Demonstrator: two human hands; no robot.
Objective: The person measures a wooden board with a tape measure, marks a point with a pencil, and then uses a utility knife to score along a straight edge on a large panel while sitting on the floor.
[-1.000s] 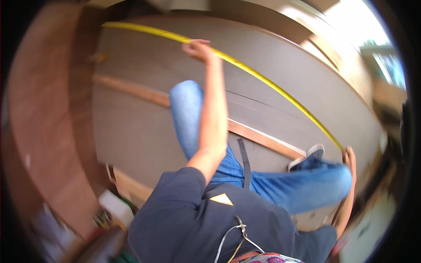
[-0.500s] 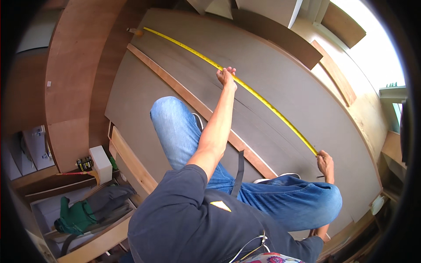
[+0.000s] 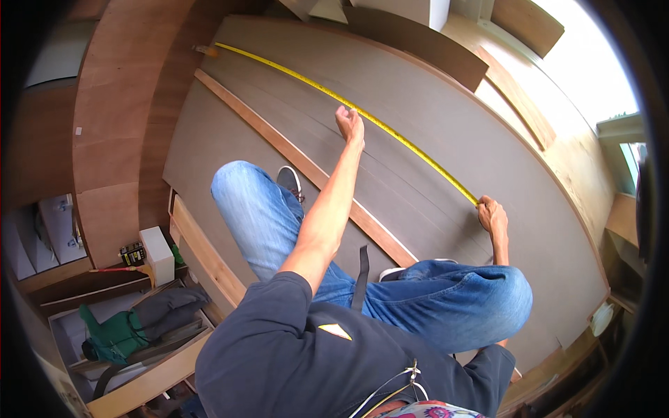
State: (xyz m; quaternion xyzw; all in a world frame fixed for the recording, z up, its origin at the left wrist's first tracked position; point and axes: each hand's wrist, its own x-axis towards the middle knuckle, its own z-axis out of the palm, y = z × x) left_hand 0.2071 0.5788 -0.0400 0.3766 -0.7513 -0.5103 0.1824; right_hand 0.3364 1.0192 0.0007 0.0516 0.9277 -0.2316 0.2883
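A yellow tape measure blade (image 3: 411,146) runs across a large grey-brown panel (image 3: 481,146), from near its far left end toward the right. At the blade's near right end, my right hand (image 3: 493,217) is closed round it; the tape's case cannot be made out. My left hand (image 3: 350,127) is beside the middle of the blade, on its near side, fingers curled in. Whether those fingers hold anything is hidden. A long wooden strip (image 3: 279,143) with a light edge lies lengthwise on the panel, nearer to me than the blade. I sit on the panel with my knees bent.
Curved-looking brown boards (image 3: 418,45) lie along the panel's far edge. At lower left, a wooden-sided box (image 3: 153,373) holds a green and dark garment (image 3: 122,334). Beside it stand a white box (image 3: 157,256) and a small black package (image 3: 132,253). Brown panels (image 3: 108,139) rise on the left.
My right hand has moved away from me and leftward with the blade's end. My left hand has drawn back off the blade to its near side. My left knee has shifted left, showing more shoe.
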